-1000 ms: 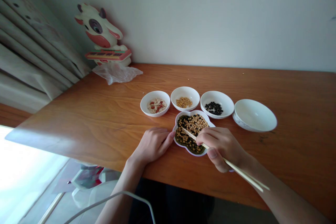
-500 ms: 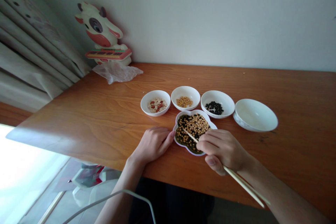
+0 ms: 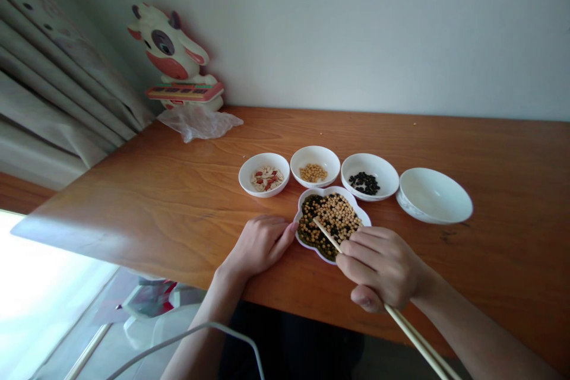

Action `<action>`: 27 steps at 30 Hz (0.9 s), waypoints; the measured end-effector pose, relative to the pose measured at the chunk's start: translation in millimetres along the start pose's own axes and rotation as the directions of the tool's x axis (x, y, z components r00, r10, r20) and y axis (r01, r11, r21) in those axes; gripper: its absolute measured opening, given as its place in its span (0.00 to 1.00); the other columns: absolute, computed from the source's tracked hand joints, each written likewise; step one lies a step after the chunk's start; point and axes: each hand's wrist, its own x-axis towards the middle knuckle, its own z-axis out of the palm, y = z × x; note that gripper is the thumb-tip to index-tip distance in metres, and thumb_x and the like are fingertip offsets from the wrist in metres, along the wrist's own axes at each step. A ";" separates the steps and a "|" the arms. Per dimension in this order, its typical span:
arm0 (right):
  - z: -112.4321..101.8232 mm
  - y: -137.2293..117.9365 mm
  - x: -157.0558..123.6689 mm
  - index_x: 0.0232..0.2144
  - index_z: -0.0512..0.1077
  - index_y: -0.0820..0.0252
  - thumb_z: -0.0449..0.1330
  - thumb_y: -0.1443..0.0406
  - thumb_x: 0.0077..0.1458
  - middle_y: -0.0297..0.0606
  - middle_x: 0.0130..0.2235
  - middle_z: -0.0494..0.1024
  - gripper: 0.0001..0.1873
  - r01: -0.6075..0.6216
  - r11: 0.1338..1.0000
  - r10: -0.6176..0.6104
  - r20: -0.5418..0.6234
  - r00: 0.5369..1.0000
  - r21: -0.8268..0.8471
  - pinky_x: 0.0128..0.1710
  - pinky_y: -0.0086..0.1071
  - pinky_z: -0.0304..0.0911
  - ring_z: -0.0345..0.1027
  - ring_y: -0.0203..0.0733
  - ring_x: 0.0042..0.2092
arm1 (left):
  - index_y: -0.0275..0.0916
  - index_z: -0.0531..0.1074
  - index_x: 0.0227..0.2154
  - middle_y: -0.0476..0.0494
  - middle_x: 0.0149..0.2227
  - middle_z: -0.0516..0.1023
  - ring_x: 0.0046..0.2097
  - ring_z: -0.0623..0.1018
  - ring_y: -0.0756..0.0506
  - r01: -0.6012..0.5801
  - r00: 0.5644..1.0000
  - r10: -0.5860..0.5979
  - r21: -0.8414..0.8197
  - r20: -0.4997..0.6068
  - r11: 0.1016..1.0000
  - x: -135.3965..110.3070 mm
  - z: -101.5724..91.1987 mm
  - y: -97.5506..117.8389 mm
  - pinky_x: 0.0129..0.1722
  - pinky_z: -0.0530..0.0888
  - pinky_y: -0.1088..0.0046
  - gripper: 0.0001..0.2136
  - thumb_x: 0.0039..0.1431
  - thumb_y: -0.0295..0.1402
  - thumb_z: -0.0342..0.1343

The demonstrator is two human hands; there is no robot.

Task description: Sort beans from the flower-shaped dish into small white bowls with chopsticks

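A scalloped white dish holds a mix of yellow soybeans, black beans and small green beans. My left hand rests on the table at its left side, with the thumb and fingertips closed on the rim. Wooden chopsticks are in my right hand, fingers wrapped around them. Their tips are over the beans near the dish's middle, and I cannot tell whether a bean is between them. Behind the dish stand a bowl of pale and reddish seeds, a bowl of soybeans and a bowl of black beans.
A larger white bowl stands at the right end of the row. At the back left, a cow-shaped toy keyboard sits by a crumpled plastic bag. A grey cable crosses the lower left, below the table edge.
My right hand has shifted slightly right and toward me, with the chopsticks tilting along. The left hand stays at the dish's rim.
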 end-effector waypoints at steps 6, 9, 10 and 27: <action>-1.9 1.0 0.4 0.26 0.74 0.59 0.35 0.53 0.80 0.41 0.26 0.78 0.38 -0.014 1.000 0.014 -0.009 1.000 -0.019 0.30 0.41 0.55 0.64 0.43 0.28 | 0.40 0.71 0.28 0.45 0.30 0.78 0.31 0.75 0.47 -0.001 1.000 0.001 0.000 -0.004 1.000 0.5 -1.2 1.2 0.37 0.65 0.69 0.25 0.84 0.39 0.41; -2.8 1.9 0.2 0.27 0.74 0.58 0.33 0.49 0.78 0.42 0.27 0.79 0.39 -0.123 0.992 0.124 -0.027 0.992 0.030 0.31 0.40 0.57 0.68 0.43 0.29 | 0.40 0.72 0.28 0.45 0.30 0.78 0.32 0.76 0.46 0.001 1.000 -0.001 0.002 -0.005 1.000 0.4 -0.7 1.2 0.37 0.66 0.70 0.25 0.84 0.39 0.41; -2.5 2.5 -0.3 0.28 0.74 0.58 0.33 0.48 0.78 0.42 0.27 0.79 0.39 -0.178 0.982 0.181 -0.045 0.982 0.069 0.31 0.40 0.58 0.69 0.43 0.29 | 0.39 0.72 0.28 0.45 0.30 0.78 0.32 0.76 0.46 0.002 1.000 -0.002 0.003 -0.006 1.000 0.2 -0.5 1.1 0.37 0.66 0.70 0.25 0.84 0.39 0.41; -31.4 55.5 4.0 0.31 0.78 0.57 0.47 0.48 0.78 0.35 0.26 0.78 0.31 -0.695 0.370 0.797 0.174 0.578 0.616 0.27 0.30 0.65 0.70 0.36 0.27 | 0.39 0.70 0.29 0.45 0.28 0.79 0.27 0.75 0.48 -0.230 0.969 0.225 0.033 0.098 0.973 14.3 -20.1 -0.4 0.31 0.66 0.68 0.22 0.81 0.30 0.41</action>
